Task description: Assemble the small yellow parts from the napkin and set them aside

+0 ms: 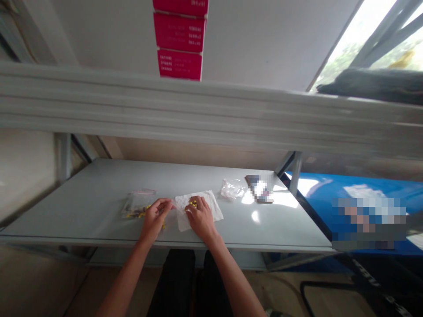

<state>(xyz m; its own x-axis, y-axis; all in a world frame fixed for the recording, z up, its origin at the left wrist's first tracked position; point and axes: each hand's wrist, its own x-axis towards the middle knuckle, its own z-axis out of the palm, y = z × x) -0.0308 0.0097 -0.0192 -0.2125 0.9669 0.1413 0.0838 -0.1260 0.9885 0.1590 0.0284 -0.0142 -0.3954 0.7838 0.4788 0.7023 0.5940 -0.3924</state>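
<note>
My left hand [157,216] is closed, its thumb and fingertips pinching the edge of a small clear plastic bag [174,204]. To its right, my right hand [201,219] curls over a white sheet [214,207], its fingers drawn in around several small yellow pieces [193,204]. The sheet lies a little crumpled on the grey-white table [109,193]. Left of my left hand lies a clear zip bag [139,200] with a reddish seal strip; yellow and dark small pieces show along its lower edge. More yellow bits appear just below my left hand. The pieces' exact kind is too small to tell.
A crumpled clear plastic bag [233,189] lies farther right, beside a blurred flat item [261,188]. A shelf beam [198,114] crosses above the table, with red boxes [180,64] on the shelf. A blue surface [310,193] adjoins on the right, where a person's blurred hand shows.
</note>
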